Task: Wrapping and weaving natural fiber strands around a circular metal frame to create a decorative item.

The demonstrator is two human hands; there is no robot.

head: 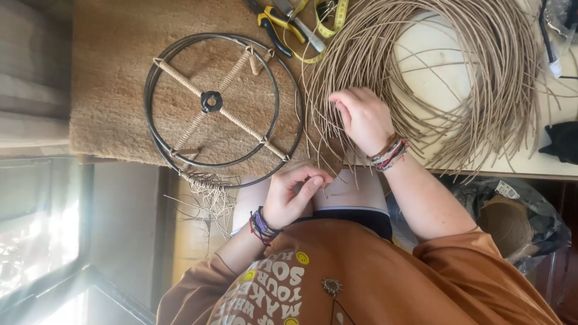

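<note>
My left hand (294,195) hovers at the table's front edge, above my lap, thumb and fingers pinched on a thin tan cord strand (328,157). My right hand (364,117) lies further out on the table, its fingers curled into the loose strands at the edge of a large coil of tan cord (481,90). Both wrists wear several bracelets. Left of the hands, a round black metal frame (211,102) of two rings rests flat, with cross spokes wrapped in cord and a frayed bundle of cord ends (208,189) at its near rim.
The frame rests on a brown fibre mat (114,78); the coil lies on a white tabletop (433,66). Yellow-handled pliers (274,24) and a yellow measuring tape (328,18) lie at the far edge. A plastic bag with a twine spool (509,222) sits lower right. A bright window (36,229) is at the left.
</note>
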